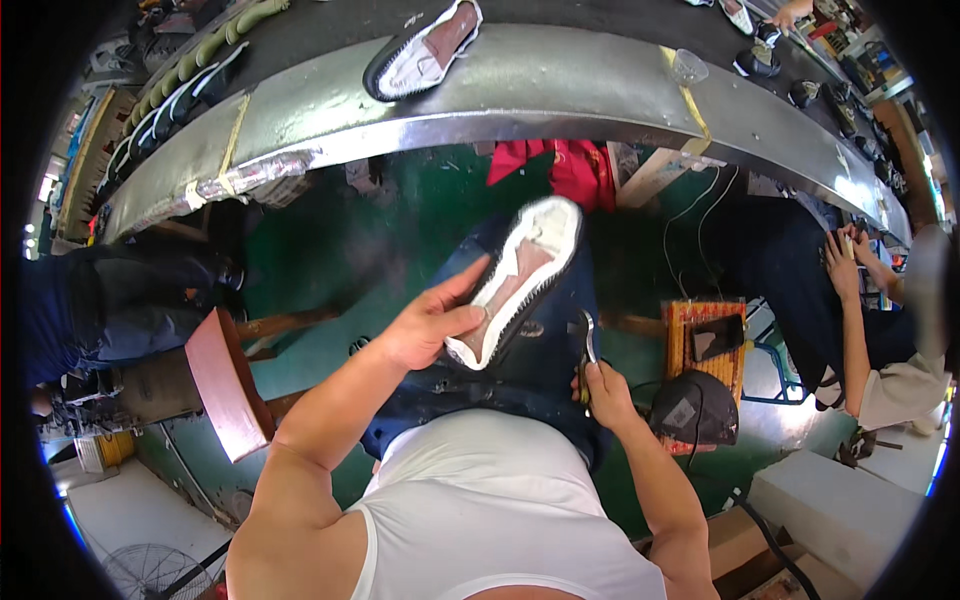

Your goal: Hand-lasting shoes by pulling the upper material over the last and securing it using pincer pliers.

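Observation:
In front of my lap, my left hand point(428, 328) grips a shoe upper point(530, 262), its underside facing up. White lining folds in around a brownish insole, and a dark stitched edge runs along the side. The thumb lies over the narrow end, while the fingers are mostly hidden behind it. Lower and to the right, my right hand point(606, 392) is closed around a pair of pliers point(586, 342) with a curved metal head pointing up. The pliers and the shoe upper are apart. A similar shoe upper point(428, 50) lies sole up on the metal bench edge above.
The metal bench edge point(560, 85) curves across the far side, beside a dark belt with more shoes point(757, 62) at right. A wooden stool point(232, 385) stands left. A black bag point(695, 408) sits right, near a co-worker's arm point(850, 300). Another person's dark-clothed legs point(120, 310) are left.

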